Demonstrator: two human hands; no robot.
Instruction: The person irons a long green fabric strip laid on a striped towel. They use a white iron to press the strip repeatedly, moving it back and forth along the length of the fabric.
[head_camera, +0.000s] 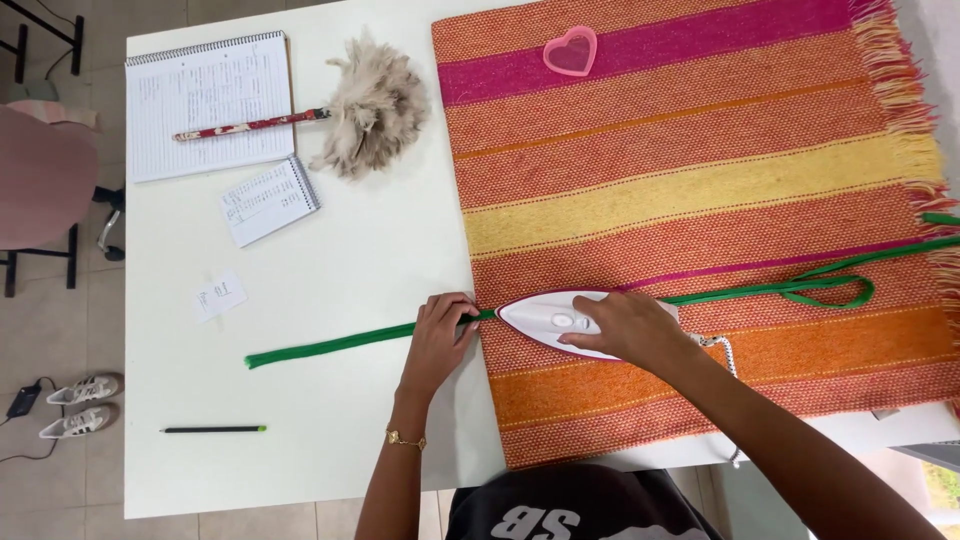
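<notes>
Nearest the camera, both forearms reach out over the white desk (320, 260). The left hand (440, 335), a thin gold bracelet (405, 438) on its wrist, lies palm down with fingers curled, pressing the green fabric strip (340, 342) flat against the desk just at the edge of the striped woven rug (700, 190). The right hand (625, 328) is wrapped over the top of a white clothes iron (550, 320), gripping it; the iron's pointed tip faces left and sits on the green strip, just beside the left hand's fingers. A speckled cord (725, 352) leaves the iron behind the right wrist.

The strip runs from the bare desk on the left, under the iron, then across the rug to the right, where it loops back on itself. A dark pencil (213, 429) lies on the desk to the left of the forearm, and a small paper slip (220, 295) lies farther up.

Beyond these lie a small notepad (270, 200), a large spiral notebook (210, 105) and a feather duster (370, 110) with a patterned red handle. At the far end of the rug rests a pink heart-shaped cutter (570, 52).
</notes>
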